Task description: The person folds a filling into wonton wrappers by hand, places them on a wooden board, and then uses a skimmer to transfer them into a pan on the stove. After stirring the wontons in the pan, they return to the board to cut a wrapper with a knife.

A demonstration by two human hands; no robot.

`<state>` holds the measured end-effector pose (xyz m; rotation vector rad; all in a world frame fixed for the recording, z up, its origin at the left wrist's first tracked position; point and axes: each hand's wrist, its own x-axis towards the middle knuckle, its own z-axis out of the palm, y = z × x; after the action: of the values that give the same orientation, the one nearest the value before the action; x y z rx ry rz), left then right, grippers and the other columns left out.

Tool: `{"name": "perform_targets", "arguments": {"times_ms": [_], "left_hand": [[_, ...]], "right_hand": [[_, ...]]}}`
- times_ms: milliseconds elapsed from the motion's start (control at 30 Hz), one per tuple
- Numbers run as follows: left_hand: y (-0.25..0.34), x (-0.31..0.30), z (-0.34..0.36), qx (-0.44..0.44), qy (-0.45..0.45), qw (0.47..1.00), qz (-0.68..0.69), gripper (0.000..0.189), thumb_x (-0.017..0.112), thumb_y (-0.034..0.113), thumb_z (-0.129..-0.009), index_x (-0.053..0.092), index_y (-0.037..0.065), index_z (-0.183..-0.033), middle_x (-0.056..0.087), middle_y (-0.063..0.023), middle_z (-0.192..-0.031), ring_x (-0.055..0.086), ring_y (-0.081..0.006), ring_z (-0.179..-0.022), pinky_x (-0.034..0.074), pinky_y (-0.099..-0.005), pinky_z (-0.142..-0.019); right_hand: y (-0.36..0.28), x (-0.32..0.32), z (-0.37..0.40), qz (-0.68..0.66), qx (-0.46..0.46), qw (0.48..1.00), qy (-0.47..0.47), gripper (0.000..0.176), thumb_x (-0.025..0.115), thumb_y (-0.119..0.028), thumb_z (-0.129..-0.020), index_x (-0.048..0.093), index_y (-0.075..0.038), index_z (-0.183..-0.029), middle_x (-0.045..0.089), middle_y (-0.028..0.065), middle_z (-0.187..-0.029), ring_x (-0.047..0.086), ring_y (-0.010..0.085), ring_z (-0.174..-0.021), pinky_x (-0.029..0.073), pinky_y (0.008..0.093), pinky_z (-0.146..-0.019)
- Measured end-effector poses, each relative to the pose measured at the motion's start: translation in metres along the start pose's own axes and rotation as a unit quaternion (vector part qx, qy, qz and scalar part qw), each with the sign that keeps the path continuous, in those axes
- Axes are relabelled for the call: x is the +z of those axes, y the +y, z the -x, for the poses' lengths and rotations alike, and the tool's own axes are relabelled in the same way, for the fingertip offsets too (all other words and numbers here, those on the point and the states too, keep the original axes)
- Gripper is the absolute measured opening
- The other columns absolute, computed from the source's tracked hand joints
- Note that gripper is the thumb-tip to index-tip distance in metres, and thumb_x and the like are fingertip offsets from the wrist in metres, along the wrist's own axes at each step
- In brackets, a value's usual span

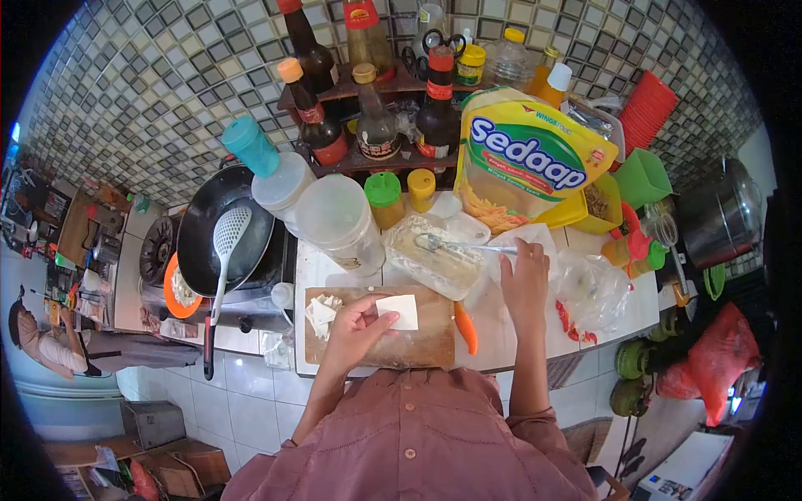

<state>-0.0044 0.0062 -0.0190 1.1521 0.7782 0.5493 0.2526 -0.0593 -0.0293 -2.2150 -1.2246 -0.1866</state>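
My left hand (361, 331) pinches a square white wrapper sheet (398, 312) between thumb and fingers, just above the wooden cutting board (426, 349). More pale wrapper pieces (320, 313) lie stacked on the board's left side. My right hand (525, 271) is closed on the handle of a metal spoon (480, 247). The spoon's head rests in a clear plastic tub (465, 286) of pale, pasty mixture, and the mixture partly hides its shape. An orange-handled knife (465, 328) lies beside the board, its blade not visible.
A black wok (200, 250) with a slotted ladle (231, 238) sits on the stove at left. Jars, a large clear container (338, 221) and a Sedaap bag (535, 159) line the back. Red chili pieces (576, 330) lie at right. Another person (58, 338) stands far left.
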Motion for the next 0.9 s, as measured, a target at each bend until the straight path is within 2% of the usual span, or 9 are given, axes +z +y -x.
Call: {"name": "perform_targets", "arguments": {"times_ms": [133,233,367,400,467,533,667,733,900], "left_hand": [[-0.006,-0.002,0.000,0.054,0.007,0.998,0.040,0.028,0.058,-0.001,-0.082,0.053,-0.004,-0.109,0.060,-0.0055,-0.098,0.058,-0.0104,-0.086,0.050,-0.0225,-0.073],[-0.008,-0.003,0.001,0.052,0.025,0.997,0.041,0.028,0.058,-0.002,-0.081,0.054,-0.004,-0.108,0.060,-0.0054,-0.098,0.058,-0.0098,-0.085,0.049,-0.0220,-0.074],[-0.008,-0.002,0.003,0.022,0.082,0.992,0.094,0.024,0.057,0.004,-0.084,0.055,-0.003,-0.107,0.061,-0.0055,-0.097,0.058,-0.0089,-0.084,0.049,-0.0231,-0.074],[-0.009,-0.002,0.003,0.022,0.080,0.992,0.094,0.024,0.057,0.004,-0.084,0.055,-0.003,-0.107,0.061,-0.0055,-0.097,0.058,-0.0089,-0.084,0.049,-0.0231,-0.074],[-0.011,-0.003,0.002,0.044,0.118,0.984,0.125,0.024,0.053,0.010,-0.088,0.053,-0.002,-0.109,0.062,-0.0098,-0.097,0.062,-0.0168,-0.081,0.052,-0.0276,-0.070],[-0.006,-0.001,0.001,0.034,0.128,0.983,0.124,0.026,0.050,0.013,-0.089,0.052,-0.002,-0.110,0.062,-0.0104,-0.096,0.062,-0.0178,-0.079,0.052,-0.0278,-0.070],[-0.005,-0.002,-0.001,0.014,0.112,0.987,0.115,0.030,0.046,0.019,-0.092,0.050,-0.002,-0.113,0.062,-0.0120,-0.094,0.063,-0.0195,-0.075,0.052,-0.0273,-0.066],[-0.005,-0.004,-0.001,0.016,0.105,0.988,0.110,0.029,0.047,0.017,-0.091,0.050,-0.002,-0.112,0.062,-0.0125,-0.094,0.063,-0.0196,-0.074,0.052,-0.0268,-0.065],[-0.006,-0.006,0.001,0.028,0.114,0.990,0.083,0.026,0.050,0.010,-0.089,0.051,-0.004,-0.111,0.062,-0.0134,-0.093,0.063,-0.0191,-0.073,0.052,-0.0250,-0.061]], "right_hand": [[0.008,0.014,-0.009,-0.003,0.071,0.992,-0.106,0.027,0.059,-0.011,-0.077,0.052,-0.001,-0.102,0.048,0.0161,-0.101,0.051,0.0341,-0.096,0.043,0.0431,-0.076],[-0.010,0.013,-0.008,0.080,0.105,0.990,-0.051,0.027,0.060,-0.012,-0.077,0.051,-0.001,-0.100,0.049,0.0158,-0.097,0.053,0.0335,-0.093,0.045,0.0417,-0.072],[-0.005,0.014,-0.009,0.107,0.111,0.986,-0.056,0.026,0.061,-0.012,-0.076,0.050,-0.002,-0.098,0.049,0.0147,-0.095,0.054,0.0326,-0.090,0.046,0.0418,-0.069],[0.000,0.014,-0.010,0.078,0.085,0.990,-0.079,0.024,0.060,-0.011,-0.077,0.050,-0.002,-0.097,0.048,0.0142,-0.093,0.054,0.0318,-0.089,0.047,0.0404,-0.067],[0.002,0.012,-0.011,0.048,0.059,0.992,-0.100,0.022,0.059,-0.009,-0.077,0.050,-0.003,-0.096,0.048,0.0138,-0.091,0.054,0.0310,-0.087,0.048,0.0391,-0.064],[0.000,0.009,-0.015,-0.202,-0.018,0.973,-0.108,0.016,0.057,-0.006,-0.078,0.047,-0.003,-0.090,0.051,0.0124,-0.081,0.057,0.0284,-0.076,0.049,0.0372,-0.062],[-0.018,0.018,-0.010,-0.312,-0.007,0.942,-0.124,0.012,0.053,-0.002,-0.082,0.041,-0.001,-0.085,0.056,0.0128,-0.076,0.061,0.0234,-0.068,0.050,0.0321,-0.059],[-0.030,0.020,-0.008,-0.460,0.020,0.882,-0.098,0.009,0.047,-0.001,-0.086,0.038,-0.001,-0.083,0.061,0.0147,-0.081,0.064,0.0184,-0.068,0.051,0.0286,-0.058],[-0.030,0.014,-0.009,-0.421,0.004,0.907,-0.004,0.008,0.045,-0.001,-0.087,0.038,-0.001,-0.082,0.062,0.0158,-0.083,0.065,0.0183,-0.066,0.052,0.0276,-0.057]]}}
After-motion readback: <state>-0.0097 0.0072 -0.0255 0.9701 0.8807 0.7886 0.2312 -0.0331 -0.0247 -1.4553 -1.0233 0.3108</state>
